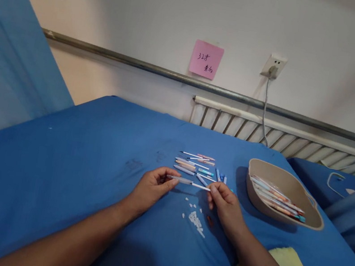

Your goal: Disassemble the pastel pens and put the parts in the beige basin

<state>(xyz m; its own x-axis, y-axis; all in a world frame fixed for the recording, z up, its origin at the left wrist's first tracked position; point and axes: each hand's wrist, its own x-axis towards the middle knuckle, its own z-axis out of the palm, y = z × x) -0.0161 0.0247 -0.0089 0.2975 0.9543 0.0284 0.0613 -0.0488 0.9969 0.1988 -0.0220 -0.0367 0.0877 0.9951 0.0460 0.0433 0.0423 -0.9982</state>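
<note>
My left hand (154, 186) pinches a clear, pale pen barrel (185, 181) between thumb and fingers. From the barrel's right end runs a thin white pen refill (200, 187), whose other end my right hand (225, 201) grips. The two parts lie in one line; how far the refill sits inside the barrel I cannot tell. Just beyond my hands lie several loose pen parts (185, 169), with barrels and refills in rows and blue caps (218, 174) to their right. Below my hands is a small heap of white plastic bits (195, 220), beside a reddish-brown piece (210, 221).
A beige basket (315, 216) holding several pens (277, 198) stands at the right. Near my right forearm lies a yellow folded cloth (291, 265). All this rests on a blue sheet (93, 146). Behind are a radiator (227, 121), a wall rail (160, 70) and a plugged-in cable (265, 104).
</note>
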